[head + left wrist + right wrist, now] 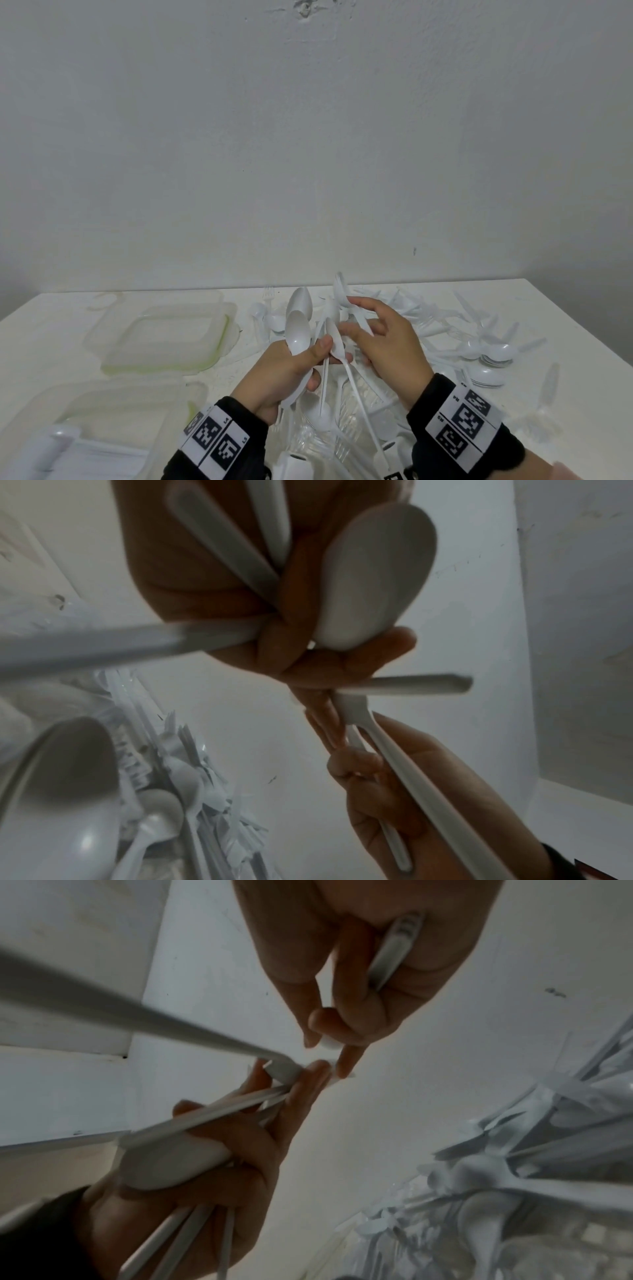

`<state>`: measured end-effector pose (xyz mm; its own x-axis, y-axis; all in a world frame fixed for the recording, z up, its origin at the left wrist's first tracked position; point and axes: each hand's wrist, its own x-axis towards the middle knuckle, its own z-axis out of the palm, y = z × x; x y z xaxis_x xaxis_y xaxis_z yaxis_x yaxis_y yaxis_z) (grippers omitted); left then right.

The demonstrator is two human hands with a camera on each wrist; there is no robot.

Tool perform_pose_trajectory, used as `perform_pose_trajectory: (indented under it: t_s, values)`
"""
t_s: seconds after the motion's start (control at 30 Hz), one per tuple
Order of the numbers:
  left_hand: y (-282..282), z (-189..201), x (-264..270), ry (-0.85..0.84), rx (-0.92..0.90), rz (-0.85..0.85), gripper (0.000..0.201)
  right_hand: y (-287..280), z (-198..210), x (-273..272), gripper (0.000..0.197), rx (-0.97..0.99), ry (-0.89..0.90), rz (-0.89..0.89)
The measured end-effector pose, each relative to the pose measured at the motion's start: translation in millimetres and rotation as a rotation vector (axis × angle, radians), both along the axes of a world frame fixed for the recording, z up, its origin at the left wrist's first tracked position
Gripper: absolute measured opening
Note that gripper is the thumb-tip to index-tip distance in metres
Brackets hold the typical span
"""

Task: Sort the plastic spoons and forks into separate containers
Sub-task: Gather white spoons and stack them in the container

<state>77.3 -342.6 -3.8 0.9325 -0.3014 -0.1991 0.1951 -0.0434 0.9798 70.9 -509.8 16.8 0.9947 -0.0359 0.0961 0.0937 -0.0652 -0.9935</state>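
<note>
White plastic spoons stood bunched in the left hand, whose fingers and thumb curled round their thin handles so the oval bowls fanned upward above the knuckles. From the left wrist view one spoon bowl sat pressed against the curled fingers, with handles crossing the palm. The right hand was just beside the left, touching the same bundle; its thumb and forefinger pinched another white plastic spoon at the neck, bowl pointing up. The right wrist view showed a further white handle tucked under the curled fingers against the palm of that hand.

Both hands were raised over a loose heap of white plastic spoons and forks spread across the white desk, reaching from the middle to the right side. Nested spoon bowls lay at the right of the heap.

On the left of the desk sat a clear rectangular plastic container with a green seal, apart from the heap. Nearer, at the lower left, a second clear plastic container held white cutlery; whether spoons or forks could not be told. Black wristbands with printed square markers wrapped both wrists.
</note>
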Motion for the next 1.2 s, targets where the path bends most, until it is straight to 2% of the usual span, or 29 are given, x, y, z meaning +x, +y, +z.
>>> perform_pose_trajectory:
  t_s: [0.1, 0.2, 0.37, 0.47, 0.63, 0.7, 0.8, 0.97, 1.1, 1.2]
  values:
    - [5.5, -3.0, 4.6, 0.005, -0.045, 0.043, 0.053, -10.8, -0.6, -4.9, 0.025, -0.03, -0.044, -0.008]
    - [8.6, -5.2, 8.0, -0.012, -0.059, 0.112, 0.057, -14.4, -9.1, -17.3, 0.028, -0.117, -0.043, 0.097]
    - [1.7, -3.1, 4.7, -0.042, -0.062, 0.166, 0.036, -15.1, -25.5, -24.1, 0.035, -0.224, -0.093, 0.218]
    - [-2.5, -3.0, 2.2, -0.047, -0.054, 0.175, 0.036, -15.2, -24.3, -26.1, 0.042, -0.288, -0.096, 0.267]
    - [-5.1, -1.0, -1.6, -0.059, -0.069, 0.176, 0.039, -9.8, -25.9, -28.1, 0.044, -0.44, -0.12, 0.29]
    - [-5.9, 0.9, -3.2, -0.061, -0.067, 0.178, 0.039, -9.7, -26.9, -28.2, 0.045, -0.442, -0.111, 0.288]
    - [-6.4, 3.0, -5.7, -0.051, -0.086, 0.157, 0.04, -9.4, -28.0, -29.5, 0.043, -0.344, -0.069, 0.298]
    - [-4.4, 5.1, -10.0, -0.018, -0.085, 0.137, 0.043, -11.4, -26.6, -22.4, 0.039, -0.051, 0.038, 0.09]
    - [-5.4, 6.4, -11.4, -0.034, -0.008, 0.102, 0.05, -9.6, -5.6, 2.9, 0.022, -0.142, -0.059, -0.042]
    - [-9.3, 5.3, -13.3, -0.025, 0.045, 0.057, 0.037, -5.7, 8.1, 20.6, 0.035, -0.212, -0.073, -0.072]
